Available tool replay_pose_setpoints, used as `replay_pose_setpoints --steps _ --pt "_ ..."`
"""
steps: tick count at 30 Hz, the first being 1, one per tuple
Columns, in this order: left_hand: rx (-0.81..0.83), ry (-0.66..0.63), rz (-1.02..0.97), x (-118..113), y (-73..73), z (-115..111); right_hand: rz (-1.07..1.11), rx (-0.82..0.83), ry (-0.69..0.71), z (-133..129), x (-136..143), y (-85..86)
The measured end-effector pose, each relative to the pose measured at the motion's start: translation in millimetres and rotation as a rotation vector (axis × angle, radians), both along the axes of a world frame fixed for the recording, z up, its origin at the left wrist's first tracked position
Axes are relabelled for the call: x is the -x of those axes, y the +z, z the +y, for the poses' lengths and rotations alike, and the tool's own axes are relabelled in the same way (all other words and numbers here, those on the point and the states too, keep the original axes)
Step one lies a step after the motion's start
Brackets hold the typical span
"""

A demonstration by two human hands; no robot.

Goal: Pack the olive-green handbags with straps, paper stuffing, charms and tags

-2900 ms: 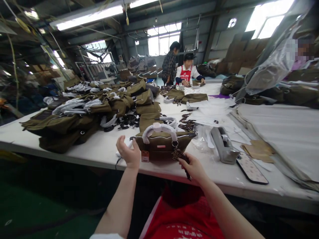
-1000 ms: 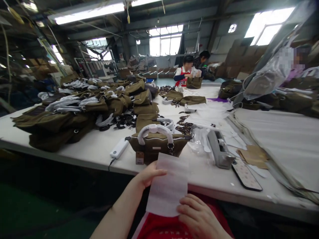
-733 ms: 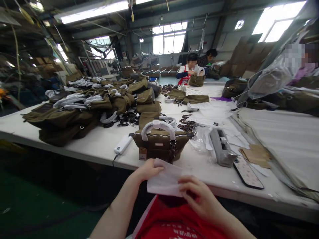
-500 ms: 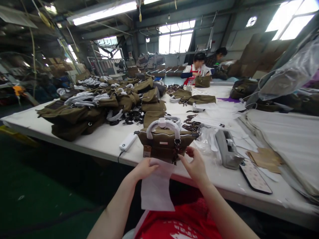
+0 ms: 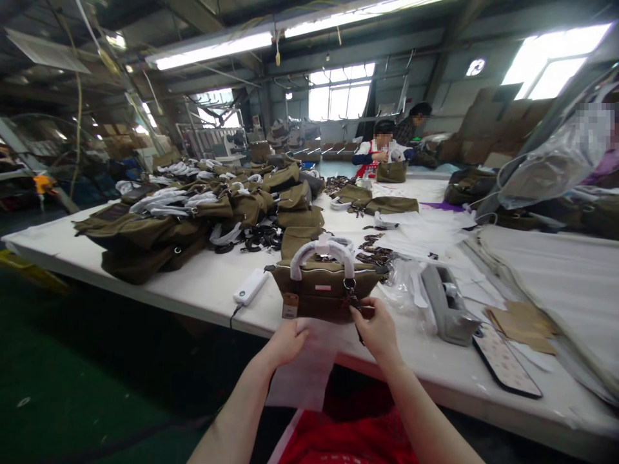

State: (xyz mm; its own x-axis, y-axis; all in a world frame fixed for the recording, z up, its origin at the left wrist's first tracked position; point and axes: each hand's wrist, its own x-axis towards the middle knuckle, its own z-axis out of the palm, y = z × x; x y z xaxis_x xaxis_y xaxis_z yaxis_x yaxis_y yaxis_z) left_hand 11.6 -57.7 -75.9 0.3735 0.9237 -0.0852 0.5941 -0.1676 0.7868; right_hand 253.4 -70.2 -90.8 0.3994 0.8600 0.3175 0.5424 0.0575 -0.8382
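An olive handbag (image 5: 319,301) stands upright at the table's front edge, its handles (image 5: 323,250) wrapped in white. A tag (image 5: 290,305) hangs at its left side. My left hand (image 5: 289,341) pinches the top of a thin white sheet (image 5: 309,374) that hangs down in front of the table edge. My right hand (image 5: 377,327) is closed at the bag's lower right, with thumb and fingers on the dark strap charm (image 5: 352,300) that dangles from the handle ring.
Olive bags (image 5: 145,235) are heaped on the left of the white table (image 5: 203,290). A white power bank (image 5: 250,286) with a cable lies left of the bag. To the right are a grey tape dispenser (image 5: 447,306), a phone (image 5: 505,361) and brown paper (image 5: 525,325). A co-worker (image 5: 382,151) sits across the table.
My right hand has closed from a spread pose onto the charm at the bag. My left hand still holds the white sheet. The view has tilted up slightly.
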Motion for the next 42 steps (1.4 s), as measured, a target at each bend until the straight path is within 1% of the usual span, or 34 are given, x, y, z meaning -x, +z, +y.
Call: replay_pose_setpoints --steps 4,8,10,12,15,18,21,24,26,28,30,32,35,37,42 --pt "-0.015 -0.006 -0.019 -2 -0.2 1 0.15 0.03 -0.029 -1 7 -2.2" --pt "-0.025 -0.041 -0.06 0 -4.8 1 0.341 0.048 0.056 6 11 -11.3" --pt "-0.027 -0.052 -0.077 1 -5.9 1 0.373 0.058 0.082 8 11 -13.5" --pt "-0.019 -0.041 -0.091 2 -5.7 3 0.389 0.064 0.077 7 11 -12.0" --pt "0.006 -0.014 -0.136 3 -3.6 5 0.479 0.082 0.093 0 6 -1.2" --pt "0.061 0.007 -0.228 -2 0.6 8 0.52 0.114 0.138 -9 -5 17.8" --pt "0.138 0.028 -0.395 -20 6.6 13 0.492 0.151 0.193 -17 -13 36.4" --pt "0.314 0.02 -0.643 -47 12.9 20 0.508 0.172 0.249 -23 -15 44.3" --pt "0.459 0.02 -0.799 -66 16.7 24 0.513 0.181 0.259 -25 -13 41.7" --pt "0.582 0.044 -0.927 -81 19.7 27 0.503 0.186 0.259 -27 -11 35.2" --pt "0.674 0.08 -1.022 -91 21.6 29 0.489 0.199 0.255 -27 -11 27.7" --pt "0.724 0.104 -1.08 -96 22.4 29 0.477 0.214 0.246 -28 -12 21.9" --pt "0.745 0.107 -1.122 -98 22.8 28 0.415 0.198 0.225 -31 -13 17.4" --pt "0.725 0.114 -1.127 -100 23.9 28 0.348 0.173 0.212 -36 -14 15.7" --pt "0.608 0.226 -1.124 -112 27.9 23 0.243 0.175 0.207 -47 -10 6.4"
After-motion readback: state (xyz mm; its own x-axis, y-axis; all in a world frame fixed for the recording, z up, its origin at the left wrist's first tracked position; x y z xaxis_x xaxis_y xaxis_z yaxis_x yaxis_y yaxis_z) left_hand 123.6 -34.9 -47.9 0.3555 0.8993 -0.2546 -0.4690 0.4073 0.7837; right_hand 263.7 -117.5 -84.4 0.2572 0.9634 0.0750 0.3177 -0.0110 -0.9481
